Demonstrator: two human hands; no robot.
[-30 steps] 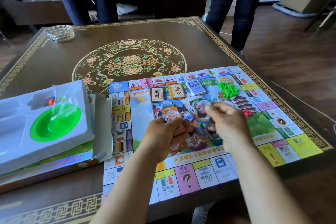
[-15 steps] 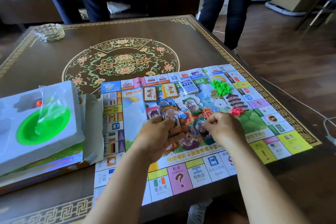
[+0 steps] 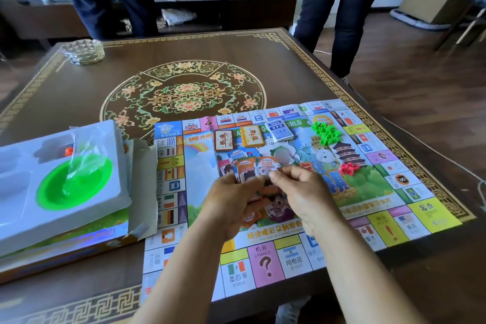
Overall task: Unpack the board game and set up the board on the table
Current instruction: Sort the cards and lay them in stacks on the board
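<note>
At about nine o'clock from my hands I see the tray [image 3: 79,208], a white moulded insert sitting on the box [image 3: 65,242], with a green bowl [image 3: 75,183] in its well and a clear bag [image 3: 86,150] over it; that insert looks thin and springy, so I would lift it by its rim, never by the middle. Moving right, the board [image 3: 289,252] lies unfolded on the table [image 3: 79,92], its near edge hanging just past the table's six o'clock side; I judge it a light paper sheet that will crease or slide, best shifted by two corners together. My left hand [image 3: 231,208] is curled round a fanned stack of notes [image 3: 249,168], thumb on top. My right hand [image 3: 305,192] pinches what I take to be the top note at the stack's one o'clock corner, though the fingertips blur there. These notes look thin and slick, apt to cling in pairs, so I would peel from a corner with light pressure. At twelve o'clock three card decks [image 3: 252,135] lie in a row. At one o'clock sit green houses [image 3: 326,133], and at three o'clock red pieces [image 3: 348,168]; both small, hard and light, likely to scatter if nudged.
</note>
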